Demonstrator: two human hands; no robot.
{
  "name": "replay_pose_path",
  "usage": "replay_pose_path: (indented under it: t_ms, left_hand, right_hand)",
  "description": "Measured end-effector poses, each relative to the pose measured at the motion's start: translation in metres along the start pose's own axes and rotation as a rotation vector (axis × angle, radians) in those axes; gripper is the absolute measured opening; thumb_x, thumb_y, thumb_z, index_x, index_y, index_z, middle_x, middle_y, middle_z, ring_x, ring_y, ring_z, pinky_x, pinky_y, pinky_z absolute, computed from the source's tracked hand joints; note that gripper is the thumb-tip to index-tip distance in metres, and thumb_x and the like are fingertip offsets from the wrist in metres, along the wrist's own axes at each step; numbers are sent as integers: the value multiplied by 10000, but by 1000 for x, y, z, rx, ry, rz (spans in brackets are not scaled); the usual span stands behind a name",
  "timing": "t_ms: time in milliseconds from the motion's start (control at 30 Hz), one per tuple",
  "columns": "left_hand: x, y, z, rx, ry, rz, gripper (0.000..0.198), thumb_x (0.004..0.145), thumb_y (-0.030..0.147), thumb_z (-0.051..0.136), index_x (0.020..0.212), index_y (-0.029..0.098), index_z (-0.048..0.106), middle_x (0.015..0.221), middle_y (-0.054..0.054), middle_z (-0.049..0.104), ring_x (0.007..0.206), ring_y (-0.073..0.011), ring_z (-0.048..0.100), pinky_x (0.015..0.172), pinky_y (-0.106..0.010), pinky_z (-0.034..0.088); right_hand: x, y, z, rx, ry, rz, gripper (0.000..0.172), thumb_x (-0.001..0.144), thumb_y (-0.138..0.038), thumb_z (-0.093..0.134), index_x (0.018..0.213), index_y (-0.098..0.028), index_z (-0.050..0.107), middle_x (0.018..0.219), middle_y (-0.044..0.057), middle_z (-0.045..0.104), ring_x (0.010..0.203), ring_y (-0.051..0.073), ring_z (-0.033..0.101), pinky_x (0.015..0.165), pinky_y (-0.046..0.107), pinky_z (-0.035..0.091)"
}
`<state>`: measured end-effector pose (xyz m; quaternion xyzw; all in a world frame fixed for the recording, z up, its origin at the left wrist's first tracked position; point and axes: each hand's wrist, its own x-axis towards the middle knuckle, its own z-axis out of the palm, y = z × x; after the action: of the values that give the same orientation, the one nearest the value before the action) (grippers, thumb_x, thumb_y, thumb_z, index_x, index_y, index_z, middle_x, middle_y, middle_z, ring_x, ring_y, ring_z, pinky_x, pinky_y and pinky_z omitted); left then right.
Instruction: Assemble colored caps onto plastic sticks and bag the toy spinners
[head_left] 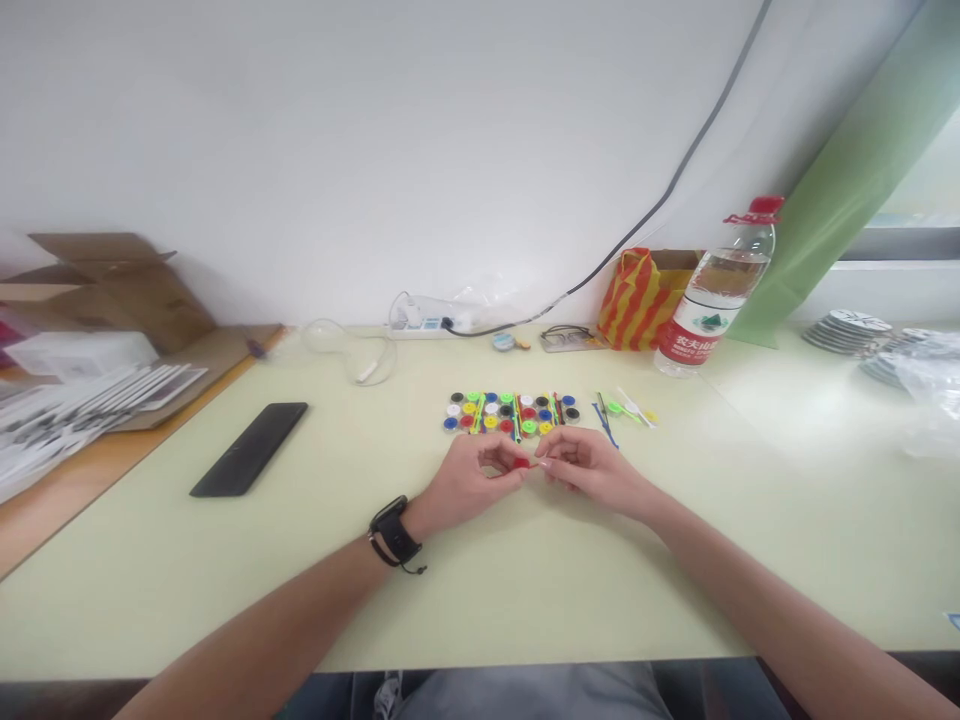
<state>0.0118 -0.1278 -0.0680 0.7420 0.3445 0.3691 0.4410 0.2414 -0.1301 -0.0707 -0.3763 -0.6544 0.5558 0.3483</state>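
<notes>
Pale wall (300, 150) at the back. Against it, the light green table (337, 600), on which I work. Cardboard box (124, 290) at far left. Water bottle (712, 290), red cap, stands at back right, leaning in view; striped bag (637, 300), red and yellow, just beside it. Black slab (251, 450) lies flat, well to the left of my hands.

My left hand (476, 480), black watch (396, 533) at the wrist: thumb and fingers grasp a small red piece. My right hand (589, 465): fingertips pinched on a thin red stem. The two hands nearly meet, above the near side of the parts.

Coloured discs (490, 423) sit in rows just beyond my hands, thin sticks (516, 418) lying among them. Red piece (521, 463): at my left fingertips, stem (533, 465) running toward the right ones; whether they are joined, cannot tell.
</notes>
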Motion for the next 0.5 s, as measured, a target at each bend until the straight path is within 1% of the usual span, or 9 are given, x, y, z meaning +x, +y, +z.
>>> replay_pose_path:
  t_ms: [67,167,267,333,433,467,500]
  left_hand:
    - [0,1,-1,-19,4,4,151,894,286,736,952,148,752,925,-79,757,801,-173,701,802,-317,606]
    - [-1,2,0,-59,10,22,184,907,319,733,982,152,745,983,-93,754,887,-197,716,879,-351,607]
    - [-1,1,1,-153,-50,-4,227,911,352,741,1027,157,731,1067,-112,750,966,-220,725,914,-371,606]
    - [-1,0,1,-222,-92,-35,246,929,371,726,1059,162,727,1101,-121,748,1002,-230,727,909,-371,607]
    - [2,-1,0,-265,-83,-70,264,909,373,757,1068,163,735,1076,-116,758,995,-227,733,930,-374,598]
    - [3,-2,-1,-274,-60,-83,281,886,371,785,1070,164,735,1062,-111,762,974,-223,739,928,-374,600]
    - [4,-3,-2,-286,-33,-100,302,864,371,808,1071,165,732,1051,-106,766,953,-220,744,918,-375,605]
  right_hand:
    - [0,0,0,5,13,-11,289,906,-469,718,985,-196,667,726,-2,619,582,114,520,523,245,422]
    - [0,-2,-1,7,42,-22,304,898,-485,726,999,-204,669,753,6,631,592,115,516,521,247,433]
    - [-1,-4,-1,18,50,-40,306,900,-490,723,999,-207,660,761,1,622,600,116,512,534,255,440]
    - [-1,-3,-2,41,65,-54,324,909,-491,711,1071,-220,640,792,-5,619,590,114,509,539,266,442]
    - [-1,-1,-2,13,167,-98,421,930,-480,687,1264,-259,559,856,-6,625,603,122,515,555,279,445]
    - [-1,0,-3,-32,215,-124,428,937,-478,677,1284,-261,551,855,-1,627,628,133,528,572,285,450]
    - [-1,1,-4,-93,250,-148,394,944,-479,665,1255,-253,577,852,9,635,659,147,542,592,293,457]
